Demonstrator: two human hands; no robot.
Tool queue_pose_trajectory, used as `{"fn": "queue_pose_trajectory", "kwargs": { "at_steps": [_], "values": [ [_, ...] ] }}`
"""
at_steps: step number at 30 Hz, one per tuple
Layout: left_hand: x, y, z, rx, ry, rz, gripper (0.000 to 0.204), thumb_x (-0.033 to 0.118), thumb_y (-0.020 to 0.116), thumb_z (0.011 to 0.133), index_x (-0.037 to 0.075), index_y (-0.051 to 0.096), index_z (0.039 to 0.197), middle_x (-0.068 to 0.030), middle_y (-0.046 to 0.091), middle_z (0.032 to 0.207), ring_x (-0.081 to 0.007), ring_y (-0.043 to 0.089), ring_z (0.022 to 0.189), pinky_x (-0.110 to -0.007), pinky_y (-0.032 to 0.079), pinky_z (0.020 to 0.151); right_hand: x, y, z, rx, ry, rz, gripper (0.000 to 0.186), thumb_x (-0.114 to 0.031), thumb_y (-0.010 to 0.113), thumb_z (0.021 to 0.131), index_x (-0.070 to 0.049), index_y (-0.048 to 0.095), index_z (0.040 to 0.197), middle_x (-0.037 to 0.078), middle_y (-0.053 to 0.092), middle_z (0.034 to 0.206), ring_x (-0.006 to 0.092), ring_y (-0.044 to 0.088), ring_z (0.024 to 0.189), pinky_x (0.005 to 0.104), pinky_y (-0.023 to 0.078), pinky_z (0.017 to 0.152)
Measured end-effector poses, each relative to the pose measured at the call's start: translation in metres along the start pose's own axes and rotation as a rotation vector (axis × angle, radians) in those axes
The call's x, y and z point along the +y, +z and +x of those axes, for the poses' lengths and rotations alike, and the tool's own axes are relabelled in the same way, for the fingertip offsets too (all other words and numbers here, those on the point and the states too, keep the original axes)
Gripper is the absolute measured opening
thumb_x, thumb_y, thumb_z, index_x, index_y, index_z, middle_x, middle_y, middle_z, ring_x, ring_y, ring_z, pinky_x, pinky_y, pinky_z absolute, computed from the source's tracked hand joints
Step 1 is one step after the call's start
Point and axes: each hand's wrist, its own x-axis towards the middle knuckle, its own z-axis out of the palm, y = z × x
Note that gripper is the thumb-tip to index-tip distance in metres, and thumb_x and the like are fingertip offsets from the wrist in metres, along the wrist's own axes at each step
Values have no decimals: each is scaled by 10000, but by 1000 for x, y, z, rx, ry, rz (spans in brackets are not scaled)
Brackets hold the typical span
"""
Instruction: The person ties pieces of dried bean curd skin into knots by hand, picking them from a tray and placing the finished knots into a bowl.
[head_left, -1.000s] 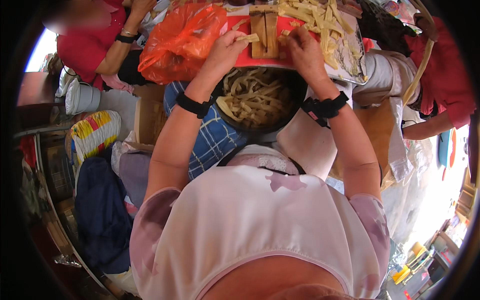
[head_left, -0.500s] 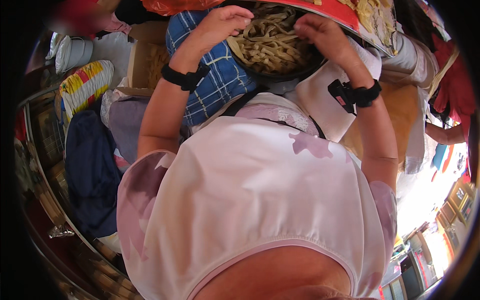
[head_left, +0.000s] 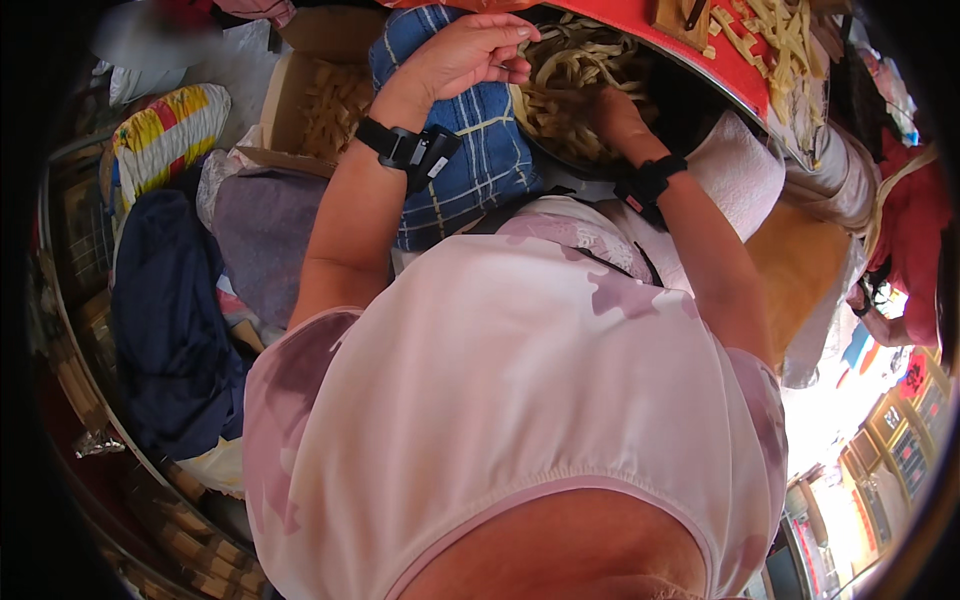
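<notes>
A dark round basin point(head_left: 570, 165) holds a tangled heap of flat tan strips point(head_left: 560, 100), with my hands around it. At its left rim is my left hand point(head_left: 475, 58), above blue plaid cloth point(head_left: 470, 160). The left thumb and fingers are drawn together; whatever they pinch, if anything, is too small to make out. Inside the basin, my right hand point(head_left: 617, 120) is lowered onto the strips at the right side. Its fingertips are hidden among the strips and in shadow.
A red-topped table point(head_left: 640, 22) overhangs the basin's far right, with pale strips point(head_left: 780, 45) and a small wooden block point(head_left: 682, 20) on it. At left stands a cardboard box point(head_left: 285, 90) of strips. A yellow-and-white bag point(head_left: 170, 140) and dark blue cloth point(head_left: 170, 320) lie further left.
My right hand has gone from above the basin's right rim down into the strips. The left hand stays by the left rim. The whole view has shifted slightly.
</notes>
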Motion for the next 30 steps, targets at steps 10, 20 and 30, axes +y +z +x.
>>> {"fn": "queue_pose_trajectory", "kwargs": {
  "at_steps": [10,20,30],
  "values": [
    [-3,12,-1,182,-19,165,198,215,504,914,55,587,997,31,485,688,-128,568,717,-306,510,741,-58,-115,-83,-69,47,1192,307,-312,575,873,-8,613,876,-57,388,582,6,334,504,179,239,421],
    [12,108,-20,-236,414,540,269,253,504,922,4,583,987,-17,575,763,-83,535,735,-221,440,673,-81,-123,-118,443,-474,86,253,-181,673,717,-6,616,891,111,590,728,311,569,705,340,468,667],
    [-7,135,-13,67,584,443,172,135,549,889,-19,612,933,-27,596,691,-74,548,646,-202,441,604,-41,-93,-139,312,34,1110,381,-370,530,892,-23,603,1032,35,637,931,66,555,777,211,423,674]
  ]
}}
